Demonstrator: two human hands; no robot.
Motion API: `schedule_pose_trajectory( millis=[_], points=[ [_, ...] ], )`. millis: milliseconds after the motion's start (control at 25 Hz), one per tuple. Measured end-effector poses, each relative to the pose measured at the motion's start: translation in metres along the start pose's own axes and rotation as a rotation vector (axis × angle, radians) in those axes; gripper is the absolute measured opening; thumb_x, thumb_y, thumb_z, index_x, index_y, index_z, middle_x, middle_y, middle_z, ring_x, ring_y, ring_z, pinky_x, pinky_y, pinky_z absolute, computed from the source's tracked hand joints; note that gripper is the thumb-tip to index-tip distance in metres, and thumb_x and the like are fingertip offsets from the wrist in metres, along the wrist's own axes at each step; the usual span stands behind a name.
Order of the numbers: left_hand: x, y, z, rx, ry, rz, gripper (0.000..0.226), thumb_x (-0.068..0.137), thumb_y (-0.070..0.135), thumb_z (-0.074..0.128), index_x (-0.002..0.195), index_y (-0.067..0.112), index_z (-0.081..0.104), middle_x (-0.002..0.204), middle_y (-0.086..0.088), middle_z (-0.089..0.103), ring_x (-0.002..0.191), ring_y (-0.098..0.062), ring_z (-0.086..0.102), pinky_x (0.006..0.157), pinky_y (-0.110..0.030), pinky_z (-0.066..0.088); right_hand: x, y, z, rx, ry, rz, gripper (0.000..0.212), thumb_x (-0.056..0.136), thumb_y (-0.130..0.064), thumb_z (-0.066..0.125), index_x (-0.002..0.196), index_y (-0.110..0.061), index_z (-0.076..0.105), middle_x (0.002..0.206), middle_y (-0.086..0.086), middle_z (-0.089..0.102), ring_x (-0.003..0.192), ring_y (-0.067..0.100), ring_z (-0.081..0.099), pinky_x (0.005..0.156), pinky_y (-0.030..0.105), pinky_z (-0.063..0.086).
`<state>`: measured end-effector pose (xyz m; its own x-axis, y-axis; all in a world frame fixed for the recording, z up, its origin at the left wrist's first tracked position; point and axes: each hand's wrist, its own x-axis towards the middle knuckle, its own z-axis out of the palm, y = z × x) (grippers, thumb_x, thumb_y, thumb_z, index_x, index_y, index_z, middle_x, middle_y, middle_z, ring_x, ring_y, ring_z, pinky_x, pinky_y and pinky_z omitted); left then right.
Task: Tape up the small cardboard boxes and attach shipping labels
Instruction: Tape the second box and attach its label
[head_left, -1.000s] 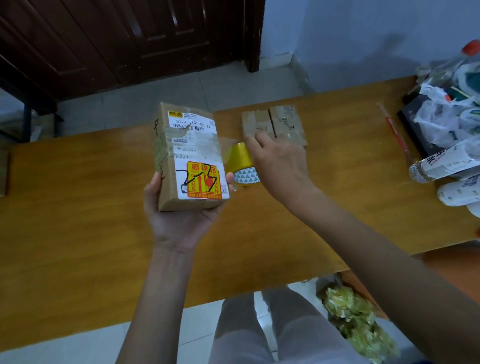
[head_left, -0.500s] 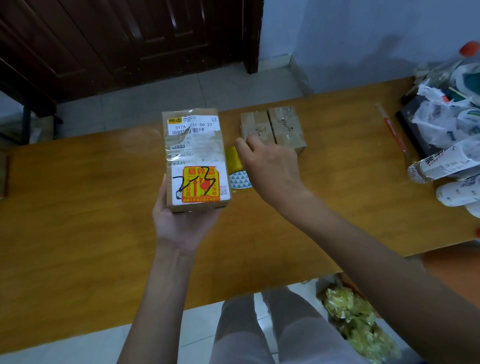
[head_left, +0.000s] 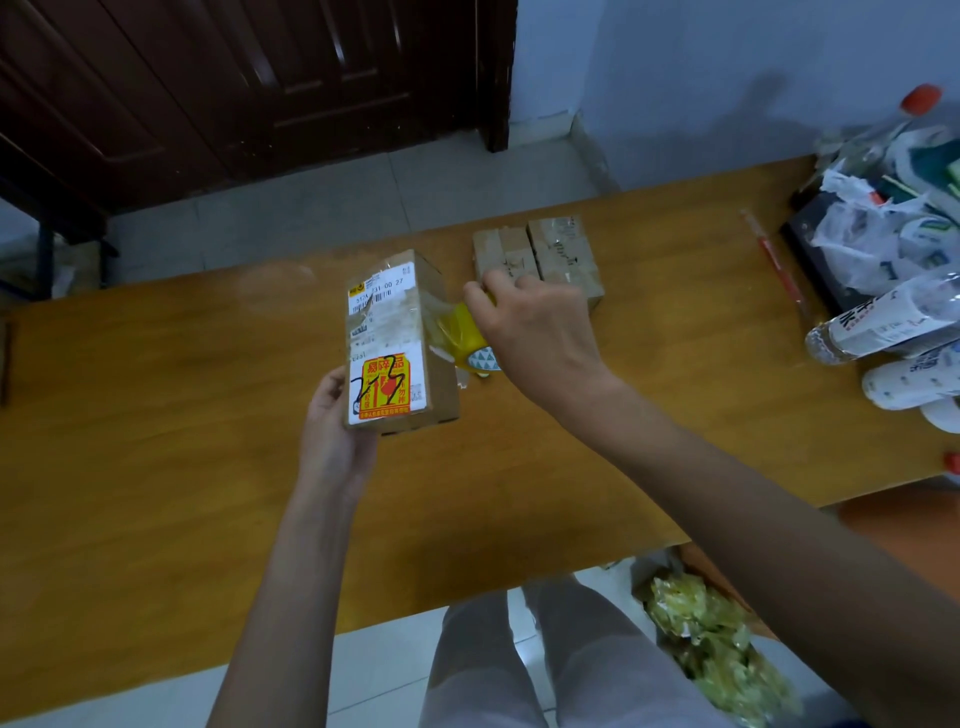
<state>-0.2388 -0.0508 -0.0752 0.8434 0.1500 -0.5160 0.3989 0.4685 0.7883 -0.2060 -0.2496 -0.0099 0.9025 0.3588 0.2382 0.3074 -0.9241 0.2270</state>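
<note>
Just left of the frame's centre, a cardboard box (head_left: 397, 340) with a white shipping label and an orange fragile sticker is held above the wooden table (head_left: 156, 467). The left hand (head_left: 332, 431) grips its lower end from below. The right hand (head_left: 535, 332), fingers curled, clamps a yellow tape roll (head_left: 465, 340) against the box's right side. Two small taped boxes (head_left: 537, 257) sit side by side beyond it.

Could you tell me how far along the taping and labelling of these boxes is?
Two small boxes on the table look taped already. In hand: the left hand holds a labelled box while the right hand runs the tape roll along its side. Labels on the small pair are not visible.
</note>
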Motion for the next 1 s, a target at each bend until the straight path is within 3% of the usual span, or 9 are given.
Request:
schedule_pose_trajectory(
  millis=[160, 280, 360, 400, 480, 640, 800, 920, 1000],
  points=[
    [0.004, 0.012, -0.01, 0.274, 0.016, 0.057, 0.025, 0.095, 0.002, 0.049, 0.086, 0.015, 0.068, 0.078, 0.002, 0.075, 0.069, -0.009, 0.068, 0.06, -0.02, 0.052, -0.008, -0.003, 0.005, 0.008, -0.04, 0.023, 0.035, 0.074, 0.011, 0.05, 0.091, -0.017, 0.061, 0.074, -0.004, 0.056, 0.052, 0.013, 0.038, 0.045, 0.025, 0.024],
    [0.001, 0.027, -0.008, 0.382, -0.043, -0.016, 0.024, 0.093, 0.029, 0.051, 0.095, 0.013, 0.068, 0.083, 0.0, 0.076, 0.08, -0.017, 0.069, 0.073, -0.029, 0.052, -0.009, -0.003, 0.004, -0.01, -0.049, 0.03, 0.033, 0.073, 0.011, 0.051, 0.085, -0.018, 0.06, 0.07, -0.004, 0.054, 0.05, 0.012, 0.037, 0.045, 0.024, 0.024],
    [-0.003, 0.032, 0.001, 0.622, -0.129, -0.076, 0.071, 0.069, 0.064, 0.068, 0.119, 0.015, 0.056, 0.1, 0.002, 0.073, 0.093, -0.016, 0.068, 0.083, -0.034, 0.052, -0.007, -0.005, 0.001, -0.027, -0.051, 0.032, 0.032, 0.069, 0.01, 0.053, 0.08, -0.019, 0.059, 0.068, -0.005, 0.053, 0.049, 0.012, 0.035, 0.045, 0.023, 0.022],
    [-0.006, 0.031, 0.008, 0.726, -0.13, -0.079, 0.096, 0.053, 0.072, 0.074, 0.128, 0.019, 0.045, 0.109, 0.007, 0.067, 0.098, -0.012, 0.065, 0.085, -0.033, 0.051, -0.007, -0.006, 0.002, -0.027, -0.058, 0.028, 0.03, 0.071, 0.009, 0.054, 0.081, -0.019, 0.059, 0.069, -0.006, 0.053, 0.049, 0.012, 0.035, 0.044, 0.023, 0.023],
    [-0.008, 0.021, 0.022, 0.851, -0.083, -0.012, 0.113, 0.046, 0.064, 0.085, 0.138, 0.029, 0.03, 0.116, 0.014, 0.053, 0.102, -0.007, 0.056, 0.08, -0.027, 0.048, -0.01, -0.01, 0.005, 0.001, -0.063, 0.02, 0.025, 0.078, 0.005, 0.053, 0.085, -0.019, 0.059, 0.073, -0.005, 0.056, 0.051, 0.012, 0.036, 0.044, 0.024, 0.025],
    [-0.004, -0.001, 0.018, 0.67, -0.017, -0.03, 0.087, 0.072, 0.03, 0.085, 0.142, 0.019, 0.034, 0.122, 0.006, 0.054, 0.095, -0.005, 0.058, 0.067, -0.021, 0.044, -0.013, 0.0, 0.012, 0.138, -0.062, 0.069, 0.028, 0.073, -0.002, 0.063, 0.097, -0.017, 0.061, 0.089, -0.002, 0.061, 0.068, 0.016, 0.05, 0.047, 0.026, 0.032],
    [-0.007, -0.001, 0.01, 0.529, -0.041, -0.037, 0.095, 0.056, 0.047, 0.082, 0.137, 0.024, 0.039, 0.119, 0.014, 0.058, 0.097, -0.008, 0.064, 0.063, -0.021, 0.046, -0.022, 0.028, 0.027, 0.613, -0.032, 0.369, 0.041, 0.072, -0.021, 0.076, 0.109, -0.014, 0.061, 0.099, 0.001, 0.063, 0.091, 0.019, 0.054, 0.06, 0.031, 0.045],
    [-0.008, -0.001, 0.018, 0.479, -0.059, 0.001, 0.097, 0.051, 0.054, 0.079, 0.135, 0.025, 0.041, 0.122, 0.01, 0.059, 0.102, -0.012, 0.065, 0.066, -0.021, 0.049, -0.026, 0.02, 0.034, 1.023, -0.037, 0.526, 0.03, 0.085, -0.006, 0.065, 0.111, -0.005, 0.052, 0.09, 0.004, 0.055, 0.076, 0.014, 0.052, 0.059, 0.025, 0.037],
    [-0.008, 0.001, 0.023, 0.483, -0.051, 0.023, 0.092, 0.057, 0.049, 0.079, 0.137, 0.024, 0.041, 0.124, 0.008, 0.058, 0.104, -0.014, 0.064, 0.07, -0.024, 0.048, -0.021, 0.016, 0.031, 1.014, 0.027, 0.508, 0.03, 0.082, 0.005, 0.062, 0.108, -0.005, 0.051, 0.088, 0.002, 0.052, 0.075, 0.015, 0.051, 0.059, 0.022, 0.033]
  ],
)
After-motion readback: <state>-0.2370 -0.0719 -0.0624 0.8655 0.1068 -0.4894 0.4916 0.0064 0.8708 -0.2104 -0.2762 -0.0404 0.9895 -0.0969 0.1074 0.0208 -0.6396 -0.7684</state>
